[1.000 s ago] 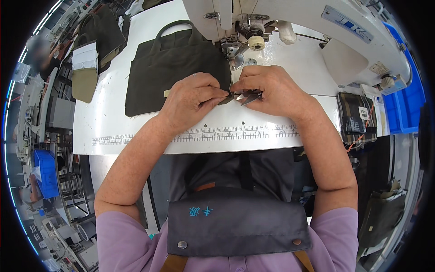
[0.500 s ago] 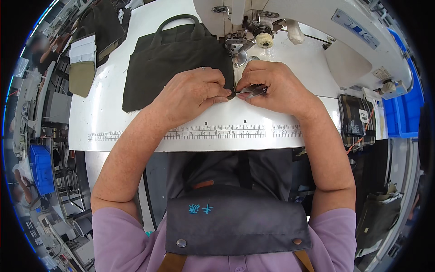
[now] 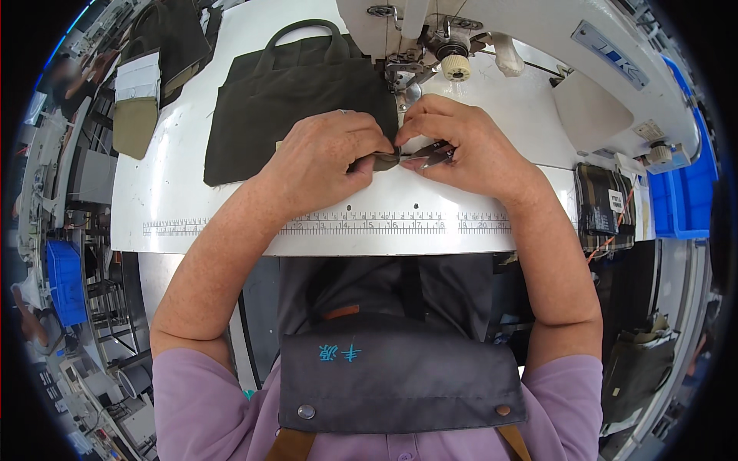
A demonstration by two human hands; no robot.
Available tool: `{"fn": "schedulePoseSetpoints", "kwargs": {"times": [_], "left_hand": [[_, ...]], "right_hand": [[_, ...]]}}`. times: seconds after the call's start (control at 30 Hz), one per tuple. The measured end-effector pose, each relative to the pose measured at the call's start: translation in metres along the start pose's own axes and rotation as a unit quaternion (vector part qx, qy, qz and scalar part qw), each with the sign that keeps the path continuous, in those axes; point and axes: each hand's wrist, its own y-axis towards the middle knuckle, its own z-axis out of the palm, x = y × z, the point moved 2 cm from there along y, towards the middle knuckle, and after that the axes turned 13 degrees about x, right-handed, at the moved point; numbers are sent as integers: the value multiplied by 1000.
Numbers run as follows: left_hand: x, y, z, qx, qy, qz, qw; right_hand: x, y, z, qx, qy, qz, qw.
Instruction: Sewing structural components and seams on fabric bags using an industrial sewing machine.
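Note:
A dark olive fabric bag (image 3: 296, 92) with two looped handles lies flat on the white sewing table, its right edge by the needle area of a sewing machine (image 3: 530, 34). My left hand (image 3: 330, 150) is closed on the bag's lower right corner, where a bit of lighter olive fabric is turned up between the fingers. Right beside it, my right hand (image 3: 453, 142) holds small metal thread snips (image 3: 437, 154) in its palm. Its thumb and forefinger are at the same corner; whether they pinch the fabric is hard to see.
A printed ruler strip (image 3: 354, 223) runs along the table's front edge. To the right lie a folded plaid fabric piece (image 3: 598, 201) and a blue bin (image 3: 680, 192). More dark bags and an olive piece (image 3: 135, 127) are at the far left. Other people sit farther left.
My left fingers have curled and turned up the bag's corner, showing lighter fabric. The right hand stays at the corner with the snips. The whole view has shifted slightly.

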Motion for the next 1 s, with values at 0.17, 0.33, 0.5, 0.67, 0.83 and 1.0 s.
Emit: {"fn": "schedulePoseSetpoints", "kwargs": {"times": [0.17,0.33,0.5,0.67,0.83,1.0], "left_hand": [[-10,2,-7,26,-36,-53,998],[-3,-6,3,-11,37,0,999],[-11,-10,-2,-30,129,73,988],[-5,-10,6,-81,80,42,993],[-2,-12,7,-86,63,33,994],[-4,-11,6,-87,115,79,986]], "right_hand": [[-4,-1,2,17,4,-11,1000],[-8,1,3,0,-25,-43,999],[-6,2,2,1,-11,-29,1000],[-6,3,3,2,-17,-34,999],[-6,3,3,4,-18,-29,999],[-5,3,4,4,-17,-24,1000]]}}
